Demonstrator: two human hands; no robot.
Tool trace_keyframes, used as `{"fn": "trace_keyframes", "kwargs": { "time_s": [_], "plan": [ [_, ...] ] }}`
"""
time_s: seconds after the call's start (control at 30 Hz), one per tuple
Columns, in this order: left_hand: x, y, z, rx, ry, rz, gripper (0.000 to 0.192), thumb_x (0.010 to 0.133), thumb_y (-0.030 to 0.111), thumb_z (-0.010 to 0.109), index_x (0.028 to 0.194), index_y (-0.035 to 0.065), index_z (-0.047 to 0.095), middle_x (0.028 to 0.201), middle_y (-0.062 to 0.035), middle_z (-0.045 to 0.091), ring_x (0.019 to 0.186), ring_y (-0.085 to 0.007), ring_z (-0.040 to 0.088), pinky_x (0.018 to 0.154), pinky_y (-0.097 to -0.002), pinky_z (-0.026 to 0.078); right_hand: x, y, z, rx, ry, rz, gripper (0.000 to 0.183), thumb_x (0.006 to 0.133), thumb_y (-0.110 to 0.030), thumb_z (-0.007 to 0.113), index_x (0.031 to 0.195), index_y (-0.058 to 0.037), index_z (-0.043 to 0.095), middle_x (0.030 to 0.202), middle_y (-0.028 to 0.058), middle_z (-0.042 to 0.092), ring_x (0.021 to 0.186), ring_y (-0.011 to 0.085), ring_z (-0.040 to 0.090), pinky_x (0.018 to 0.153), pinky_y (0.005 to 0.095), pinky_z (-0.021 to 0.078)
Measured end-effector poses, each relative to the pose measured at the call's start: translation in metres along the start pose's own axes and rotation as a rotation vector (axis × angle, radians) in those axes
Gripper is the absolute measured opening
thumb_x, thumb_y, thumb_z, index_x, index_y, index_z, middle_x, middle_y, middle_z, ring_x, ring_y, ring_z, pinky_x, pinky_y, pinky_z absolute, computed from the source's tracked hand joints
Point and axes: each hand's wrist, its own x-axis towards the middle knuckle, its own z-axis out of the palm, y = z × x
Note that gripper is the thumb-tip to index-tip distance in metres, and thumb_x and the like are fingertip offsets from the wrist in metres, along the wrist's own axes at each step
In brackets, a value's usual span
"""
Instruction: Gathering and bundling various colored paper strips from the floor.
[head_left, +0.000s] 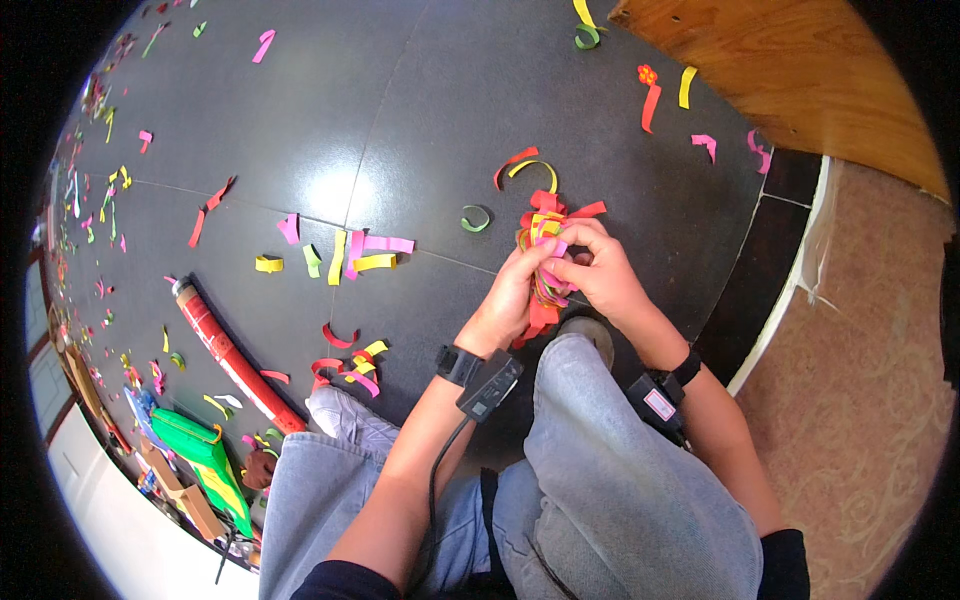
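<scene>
A bunch of red, yellow, green and pink paper strips is held between my two hands, above the dark tiled floor. My left hand grips the bunch from its left side, thumb on top. From the right, my right hand pinches pink strips at the bunch with thumb and forefinger. Longer red strips stick out above and below the hands. Just beyond, a yellow curled strip and a green curl lie on the floor.
A red cardboard tube lies to the left, near my shoe. Past it are a green bag and cardboard pieces. Paper strips are scattered over the floor. A wooden panel stands at the upper right, with a patterned brownish surface below.
</scene>
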Motion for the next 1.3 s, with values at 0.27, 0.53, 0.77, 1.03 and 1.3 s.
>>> {"fn": "trace_keyframes", "kwargs": {
  "time_s": [0.27,0.53,0.77,1.03,1.3],
  "plan": [
    [0.008,-0.008,-0.016,0.132,-0.018,0.035,0.017,0.092,0.02,0.047,0.092,0.005,0.056,0.079,-0.0025,0.058,0.069,-0.0106,0.057,0.063,-0.025,0.047,-0.002,0.011,0.002,-0.269,0.049,-0.206,0.035,0.073,-0.009,0.071,0.099,-0.003,0.047,0.095,0.0074,0.055,0.089,0.016,0.057,0.07,0.0277,0.0466],
    [0.0,0.004,-0.009,0.133,0.06,0.067,0.02,0.092,0.018,0.049,0.101,0.0011,0.05,0.077,-0.0048,0.057,0.071,-0.0166,0.056,0.064,-0.0266,0.047,0.039,-0.013,-0.018,-0.513,0.22,-0.345,0.02,0.076,-0.01,0.065,0.091,-0.0016,0.055,0.086,0.01,0.057,0.075,0.017,0.059,0.06,0.0288,0.046],
    [0.0,0.001,-0.019,0.068,0.018,0.094,0.022,0.092,0.018,0.048,0.105,0.0006,0.047,0.073,-0.0043,0.052,0.071,-0.0179,0.053,0.071,-0.0326,0.046,0.084,-0.02,-0.015,-0.901,0.265,-0.552,0.018,0.077,-0.014,0.065,0.088,-0.0023,0.057,0.08,0.009,0.056,0.064,0.0202,0.054,0.059,0.0313,0.045],
    [0.003,0.001,-0.024,-0.025,-0.014,0.082,0.022,0.095,0.024,0.044,0.102,0.0027,0.047,0.065,-0.0012,0.046,0.059,-0.0132,0.045,0.062,-0.0286,0.04,0.066,-0.013,-0.016,-0.27,0.135,-0.258,0.013,0.088,-0.013,0.055,0.081,-0.0032,0.057,0.069,-0.0037,0.052,0.063,0.0054,0.05,0.055,0.0215,0.0378],
    [0.012,-0.011,-0.021,0.074,0.116,0.162,0.024,0.095,0.025,0.042,0.101,0.0046,0.053,0.082,-0.0041,0.058,0.075,-0.0129,0.058,0.067,-0.0276,0.047,-0.001,-0.013,0.011,0.135,0.034,0.223,0.014,0.085,-0.015,0.056,0.077,-0.0027,0.059,0.066,0.0015,0.058,0.052,0.0079,0.047,0.048,0.0227,0.0358]
  ]
}}
